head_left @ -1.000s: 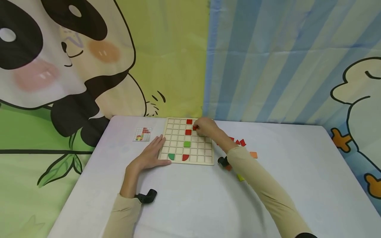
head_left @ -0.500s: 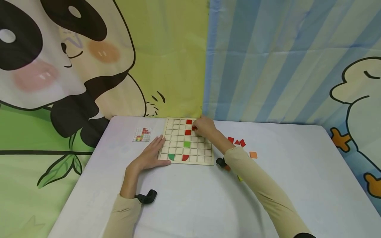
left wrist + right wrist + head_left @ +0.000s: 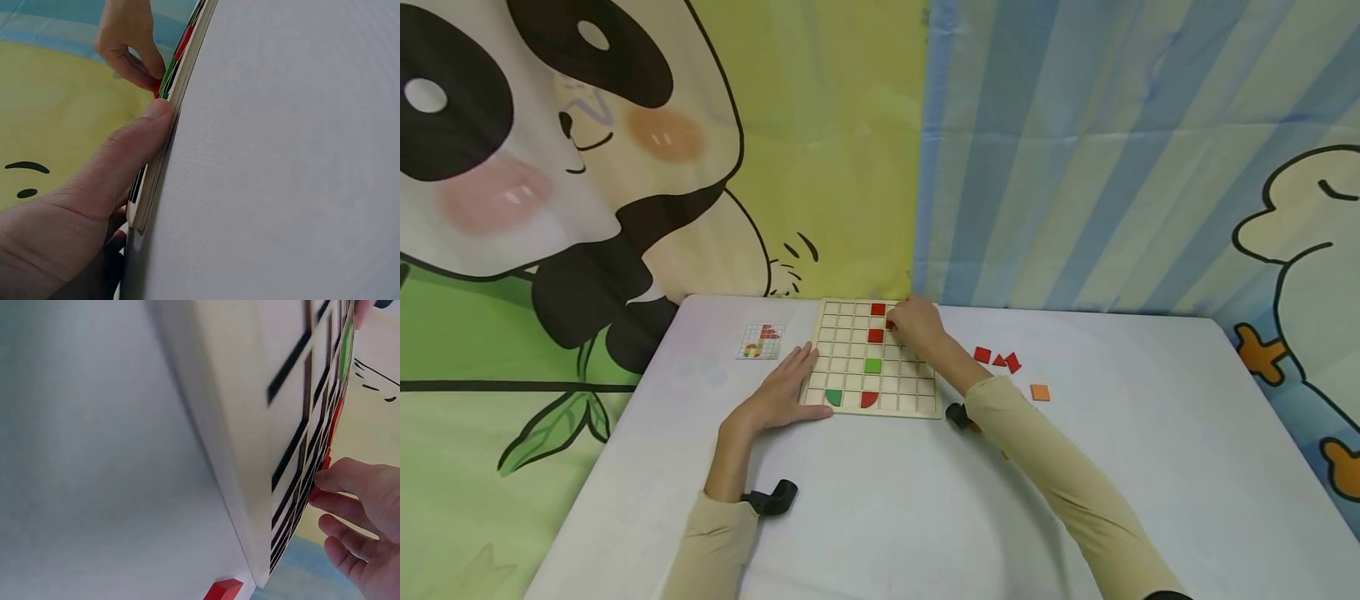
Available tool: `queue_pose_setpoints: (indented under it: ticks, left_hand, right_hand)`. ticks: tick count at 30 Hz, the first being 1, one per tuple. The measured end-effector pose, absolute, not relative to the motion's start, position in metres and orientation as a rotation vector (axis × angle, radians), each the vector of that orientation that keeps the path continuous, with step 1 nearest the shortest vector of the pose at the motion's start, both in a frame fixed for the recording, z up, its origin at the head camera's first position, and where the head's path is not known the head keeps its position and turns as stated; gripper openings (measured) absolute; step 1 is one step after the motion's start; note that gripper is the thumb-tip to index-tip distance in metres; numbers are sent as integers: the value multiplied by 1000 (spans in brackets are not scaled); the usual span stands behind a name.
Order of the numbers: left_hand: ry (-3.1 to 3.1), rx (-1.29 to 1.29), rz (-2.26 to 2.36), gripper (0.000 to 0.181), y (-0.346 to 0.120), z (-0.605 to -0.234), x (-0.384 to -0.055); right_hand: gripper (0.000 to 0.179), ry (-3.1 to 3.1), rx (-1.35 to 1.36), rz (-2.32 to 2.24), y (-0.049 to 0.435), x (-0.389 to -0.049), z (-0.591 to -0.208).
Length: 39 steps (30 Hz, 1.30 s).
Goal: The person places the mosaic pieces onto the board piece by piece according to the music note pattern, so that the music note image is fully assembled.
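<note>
A pale wooden grid board [image 3: 850,351] lies on the table. My right hand [image 3: 919,323] is at its far right part and pinches a small red tile [image 3: 890,325] between thumb and forefinger, low over the cells. In the right wrist view the fingertips sit right at the board's surface, and the fingers hide most of the tile. Straight fingers of my left hand [image 3: 782,392] rest along the board's left edge, the thumb at its near left corner. On the board are red squares [image 3: 876,336], a green square [image 3: 872,366], a green quarter-round [image 3: 834,397] and a red quarter-round [image 3: 869,400].
A small printed pattern card [image 3: 761,342] lies left of the board. To the right are loose red pieces [image 3: 982,355] and an orange square [image 3: 1040,392]. My right sleeve [image 3: 1045,450] partly covers more pieces. A patterned curtain [image 3: 1075,167] hangs behind the table.
My right forearm has shifted slightly left, showing more of the loose red pieces. The right hand stays over the same cells with the red tile; the left hand keeps its place.
</note>
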<state>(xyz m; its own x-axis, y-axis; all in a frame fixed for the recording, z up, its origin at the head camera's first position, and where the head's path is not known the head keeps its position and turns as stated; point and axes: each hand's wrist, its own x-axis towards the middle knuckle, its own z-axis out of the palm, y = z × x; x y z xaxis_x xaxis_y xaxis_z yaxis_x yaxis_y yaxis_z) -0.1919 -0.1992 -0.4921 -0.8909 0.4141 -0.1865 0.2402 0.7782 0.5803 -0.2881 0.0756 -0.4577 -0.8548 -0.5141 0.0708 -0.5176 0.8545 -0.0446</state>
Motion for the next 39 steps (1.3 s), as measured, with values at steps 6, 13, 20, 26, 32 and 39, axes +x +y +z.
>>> queue_pose_setpoints:
  ticks: [6,13,20,26,32,39]
  left_hand:
    - [2665,495,821,113,-199,-491,-192]
    - [2653,492,835,113,-198,-494,-189]
    - [2654,508,825,113,-194,-494,-190]
    - [2660,484,814,114,-196,-492,-190]
    - [2664,505,816,113,-199,-492,-191]
    - [2666,493,827,112,-200,-493,-191]
  right_hand:
    - [20,-3071,838,280,81,-292,-453]
    - [36,-3110,936,718,108,-281,-447]
    - [41,-2941,872,1047,166,-191,-430]
    - [41,-2897,774,1018,213,-148,-443]
    - [44,-2899,637,999,240,-139,-452]
    - [39,-2867,619,968,247,-142,-453]
